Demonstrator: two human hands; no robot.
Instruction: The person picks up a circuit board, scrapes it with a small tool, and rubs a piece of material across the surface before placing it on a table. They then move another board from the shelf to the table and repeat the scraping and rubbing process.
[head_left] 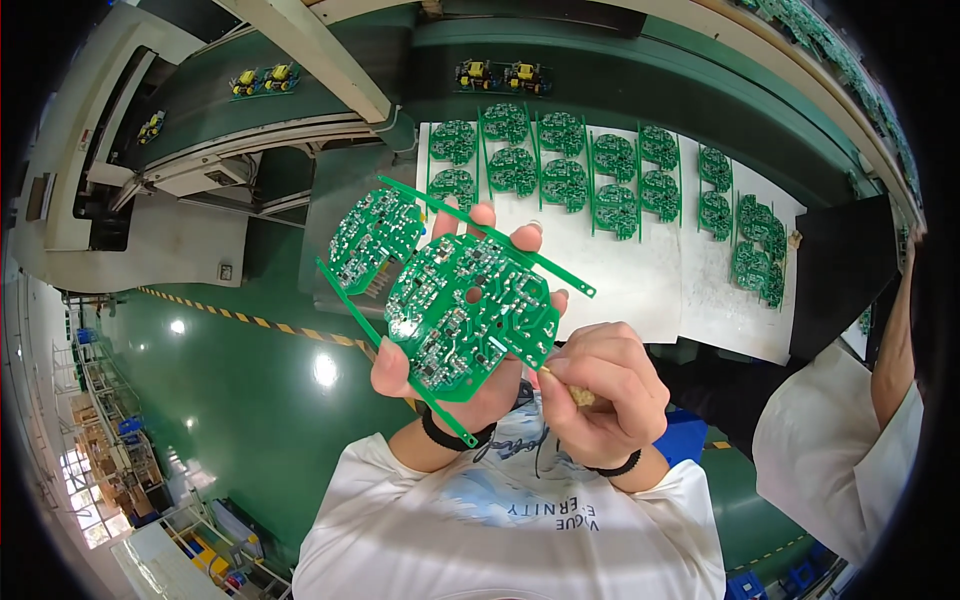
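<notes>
A green circuit board panel (472, 308) with two rounded sections and narrow side rails lies tilted across my left hand (492, 402). The thumb grips its near left edge, and the fingertips show past the far right edge. Closed in a pinch at the panel's lower right corner, my right hand (612, 388) holds a small yellowish, thin-tipped thing (580, 396). Its tip is at or very near the board's corner; contact is not certain. My fingers hide most of it, so its kind does not show. Solder joints and small parts cover the board's visible face.
Several similar circuit boards (565, 185) lie in rows on a white work surface (640, 290) ahead. Behind runs a dark conveyor (425, 85) carrying boards with yellow parts (500, 76). At the right is another person's arm (893, 335). A striped floor line (245, 318) crosses the green floor.
</notes>
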